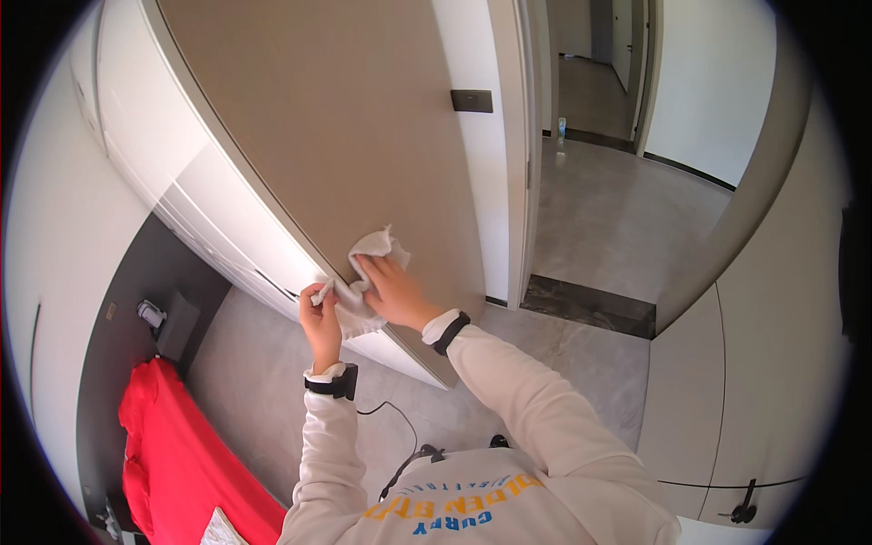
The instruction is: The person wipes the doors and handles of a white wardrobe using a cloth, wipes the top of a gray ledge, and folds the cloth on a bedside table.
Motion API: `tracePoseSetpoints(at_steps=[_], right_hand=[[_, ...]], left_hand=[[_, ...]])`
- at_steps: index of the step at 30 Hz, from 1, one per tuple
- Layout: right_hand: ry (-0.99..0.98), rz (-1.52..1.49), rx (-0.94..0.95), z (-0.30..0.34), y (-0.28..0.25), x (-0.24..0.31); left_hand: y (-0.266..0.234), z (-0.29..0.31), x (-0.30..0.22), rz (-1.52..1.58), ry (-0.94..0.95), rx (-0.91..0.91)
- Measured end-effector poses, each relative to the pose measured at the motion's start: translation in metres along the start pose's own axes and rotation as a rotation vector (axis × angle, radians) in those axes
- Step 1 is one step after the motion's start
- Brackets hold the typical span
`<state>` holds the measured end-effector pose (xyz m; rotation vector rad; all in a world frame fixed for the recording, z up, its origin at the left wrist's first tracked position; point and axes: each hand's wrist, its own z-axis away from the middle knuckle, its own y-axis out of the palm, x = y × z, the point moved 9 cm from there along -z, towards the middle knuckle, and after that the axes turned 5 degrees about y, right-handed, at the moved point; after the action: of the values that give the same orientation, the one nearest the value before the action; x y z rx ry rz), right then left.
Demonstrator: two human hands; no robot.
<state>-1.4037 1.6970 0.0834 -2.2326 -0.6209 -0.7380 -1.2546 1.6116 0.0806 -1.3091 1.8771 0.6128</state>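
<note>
Pinching a bunched end of the white cloth point(372, 243), the left hand point(320, 322) closes its fingers beside the edge of a tall brown panel point(336, 109). The right hand point(395, 291) lies over the cloth against the panel's face; whether its fingers grip or only press, I cannot tell. Red fabric point(186, 445) spreads at lower left, near a white device point(152, 314) by the dark wall section. A black cable point(407, 416) trails over the grey floor point(250, 377) near the body. Beyond the panel, a dark switch plate point(471, 101) sits on the wall, and a bottle point(561, 128) stands past the doorway. The right palm and part of the cloth are hidden, the panel's top is cut off, and the cable's lower end disappears near the sweatshirt point(509, 495).
</note>
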Motion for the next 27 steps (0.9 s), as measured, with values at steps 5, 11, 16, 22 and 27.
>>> tracePoseSetpoints(at_steps=[5, 11, 16, 22, 27], right_hand=[[-0.165, 0.100, 0.052, 0.008, 0.000, 0.037], [-0.231, 0.068, -0.063, -0.008, -0.001, 0.066], [-0.268, 0.161, -0.290, -0.030, -0.007, 0.096], [-0.196, 0.218, -0.447, -0.057, 0.013, 0.098], [-0.065, 0.183, -0.639, -0.055, 0.022, 0.074]], left_hand=[[-0.010, -0.014, -0.011, 0.051, 0.128, -0.113], [-0.019, -0.033, -0.038, -0.122, 0.372, -0.097], [-0.012, -0.065, -0.047, -0.043, 0.407, 0.103], [-0.021, -0.104, -0.034, 0.045, 0.472, 0.236], [-0.033, -0.107, 0.004, -0.250, 0.651, 0.239]])
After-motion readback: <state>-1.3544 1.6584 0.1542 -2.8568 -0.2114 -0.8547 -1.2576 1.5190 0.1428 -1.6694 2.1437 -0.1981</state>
